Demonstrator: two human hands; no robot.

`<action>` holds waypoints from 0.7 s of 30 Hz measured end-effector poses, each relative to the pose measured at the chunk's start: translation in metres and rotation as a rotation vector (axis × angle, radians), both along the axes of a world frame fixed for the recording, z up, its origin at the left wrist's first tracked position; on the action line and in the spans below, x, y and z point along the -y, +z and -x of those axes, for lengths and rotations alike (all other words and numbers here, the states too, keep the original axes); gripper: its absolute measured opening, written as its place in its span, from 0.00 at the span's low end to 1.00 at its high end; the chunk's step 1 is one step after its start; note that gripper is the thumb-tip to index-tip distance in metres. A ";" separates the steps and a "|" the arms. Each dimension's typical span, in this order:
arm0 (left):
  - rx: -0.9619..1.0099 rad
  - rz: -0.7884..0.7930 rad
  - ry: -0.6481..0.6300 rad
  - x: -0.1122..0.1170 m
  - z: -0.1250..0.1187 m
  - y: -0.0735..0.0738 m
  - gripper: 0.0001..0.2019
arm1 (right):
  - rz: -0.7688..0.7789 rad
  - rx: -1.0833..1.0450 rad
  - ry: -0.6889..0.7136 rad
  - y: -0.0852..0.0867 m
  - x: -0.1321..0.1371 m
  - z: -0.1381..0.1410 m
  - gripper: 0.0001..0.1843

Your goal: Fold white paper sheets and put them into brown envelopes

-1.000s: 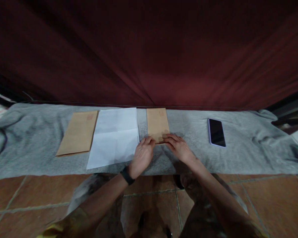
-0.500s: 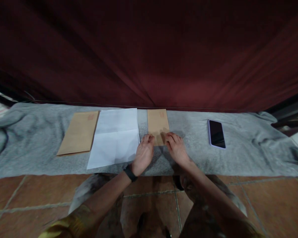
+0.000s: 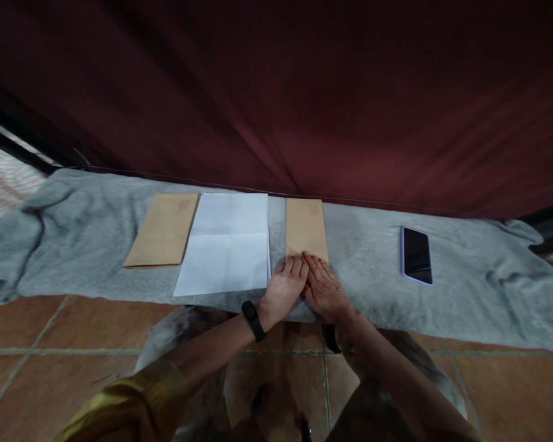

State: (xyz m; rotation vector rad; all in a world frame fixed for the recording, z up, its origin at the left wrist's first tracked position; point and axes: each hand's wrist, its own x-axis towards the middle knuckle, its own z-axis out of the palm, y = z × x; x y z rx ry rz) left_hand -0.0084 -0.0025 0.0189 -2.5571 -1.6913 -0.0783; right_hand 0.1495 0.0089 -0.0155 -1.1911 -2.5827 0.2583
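Note:
A narrow brown envelope (image 3: 306, 226) lies flat on the grey cloth (image 3: 368, 264), its long side pointing away from me. My left hand (image 3: 284, 290) and my right hand (image 3: 323, 287) rest side by side at its near end, fingers stretched flat and pressed on the paper's edge. Neither hand holds anything. A dark band sits on my left wrist. Left of the hands lies a creased white sheet (image 3: 228, 243), and beyond that a wider brown envelope (image 3: 163, 229).
A dark phone (image 3: 416, 255) lies face up on the cloth to the right. A deep red curtain (image 3: 276, 92) hangs along the cloth's far edge. Brown floor tiles (image 3: 50, 344) run along the near side, and my knees are below the hands.
Both hands slid together until they touch at the envelope's near end. The view has shifted a little to the left and tilted.

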 end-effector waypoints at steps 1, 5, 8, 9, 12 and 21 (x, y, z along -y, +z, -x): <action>-0.010 -0.001 0.004 0.002 -0.001 -0.002 0.22 | -0.003 0.007 0.000 -0.001 0.000 -0.002 0.33; -0.023 0.006 0.008 0.009 0.000 -0.009 0.23 | -0.011 0.020 -0.008 -0.007 -0.001 -0.009 0.35; -0.021 0.045 -0.003 0.012 0.001 -0.010 0.25 | -0.014 0.018 -0.031 -0.009 -0.002 -0.014 0.35; -0.029 0.056 -0.007 0.012 0.001 -0.010 0.25 | -0.014 0.020 -0.044 -0.009 -0.002 -0.016 0.35; -0.071 0.067 -0.019 0.013 0.000 -0.007 0.26 | -0.016 0.032 -0.086 -0.009 -0.003 -0.024 0.36; -0.115 0.050 -0.049 0.014 0.000 -0.001 0.26 | 0.002 0.040 -0.181 -0.007 0.000 -0.049 0.35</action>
